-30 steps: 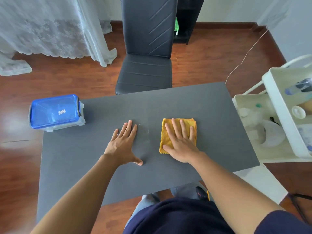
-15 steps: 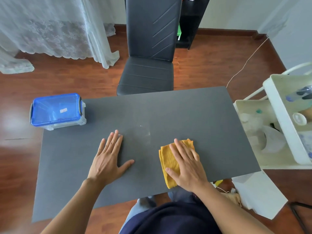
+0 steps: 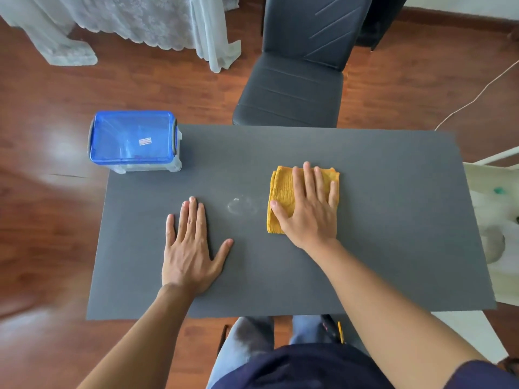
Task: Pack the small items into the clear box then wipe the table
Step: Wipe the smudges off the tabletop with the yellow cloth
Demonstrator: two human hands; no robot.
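Note:
A clear box with a closed blue lid point(image 3: 134, 140) stands on the far left corner of the dark grey table point(image 3: 393, 220). A folded yellow cloth point(image 3: 280, 192) lies flat on the table right of centre. My right hand point(image 3: 309, 211) presses flat on the cloth, fingers spread and pointing away from me. My left hand point(image 3: 191, 248) rests flat and empty on the table to the left of the cloth. A faint whitish smear point(image 3: 241, 206) shows on the table between the hands.
A black chair point(image 3: 297, 74) stands behind the table's far edge. A white cart point(image 3: 494, 220) stands beyond the right edge. White lace curtains point(image 3: 140, 23) hang at the back left over a wooden floor. My knees show below the table's near edge.
My right hand slid the cloth away from me, from the table's near edge toward the middle. My left hand stayed flat on the table.

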